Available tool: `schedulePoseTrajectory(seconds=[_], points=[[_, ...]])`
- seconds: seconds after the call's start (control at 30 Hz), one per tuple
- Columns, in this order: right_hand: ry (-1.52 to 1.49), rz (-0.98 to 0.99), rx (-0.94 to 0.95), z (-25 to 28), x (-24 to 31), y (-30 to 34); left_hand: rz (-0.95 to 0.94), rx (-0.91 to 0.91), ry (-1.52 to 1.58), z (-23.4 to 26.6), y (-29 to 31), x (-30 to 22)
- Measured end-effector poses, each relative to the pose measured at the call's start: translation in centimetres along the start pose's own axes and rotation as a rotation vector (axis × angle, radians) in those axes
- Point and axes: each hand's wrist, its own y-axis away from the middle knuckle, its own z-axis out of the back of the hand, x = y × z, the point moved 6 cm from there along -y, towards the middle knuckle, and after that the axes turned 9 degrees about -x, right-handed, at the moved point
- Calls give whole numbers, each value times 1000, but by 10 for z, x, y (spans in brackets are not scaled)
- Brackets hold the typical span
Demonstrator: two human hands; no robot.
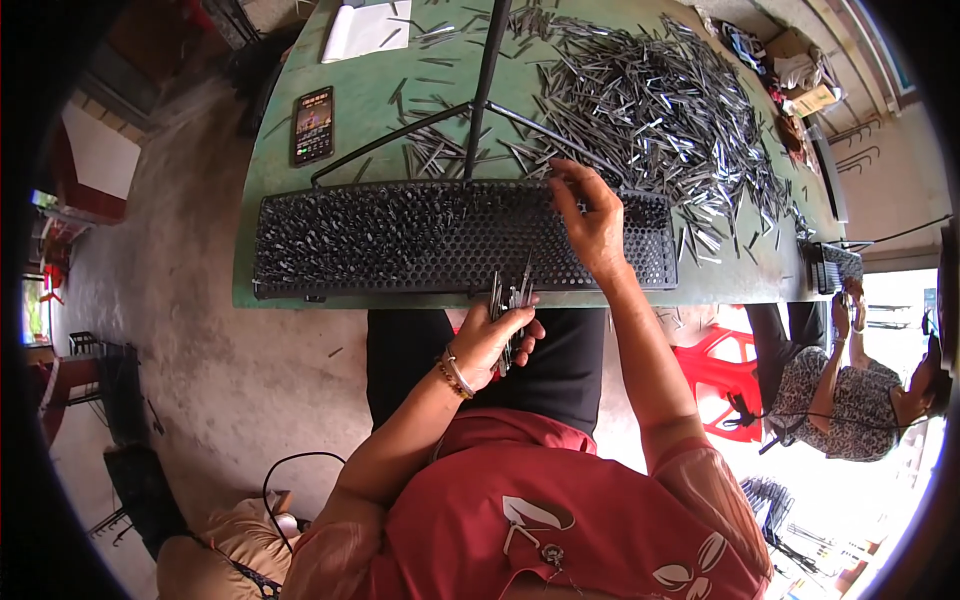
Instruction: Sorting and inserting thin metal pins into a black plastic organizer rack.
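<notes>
A long black rack [480, 240] pierced with round holes lies along the near edge of the green table. Its left part is packed with upright slim metal pieces [340, 235]; bare holes show toward the right. Below the rack's front edge, my left hand [487, 345] is closed around a bunch of slim metal strips [512, 300], their ends sticking up. My right hand [592, 215] hovers over the rack's right half, fingertips at its far edge. Thumb and forefinger are bent close together; anything between them is too small to make out.
A large heap of loose metal strips [660, 110] covers the table's [270, 215] right side. Black rods [483, 90] rise behind the rack. A phone [313, 125] and white paper [365, 32] lie left. Another person [840, 400] works at the far right, near a red stool [715, 375].
</notes>
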Motion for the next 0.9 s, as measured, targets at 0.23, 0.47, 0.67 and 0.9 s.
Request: schedulePoseTrajectory(seconds=[0.23,0.47,0.67,0.9], points=[[163,148,-121,2,6,4,-4,8,6,-1,1,0],[193,152,-148,4,8,6,13,10,10,0,2,3],[203,131,-154,4,-4,11,-26,-4,-19,2,3,1],[417,420,-43,0,18,13,-30,-36,-60,2,4,0]])
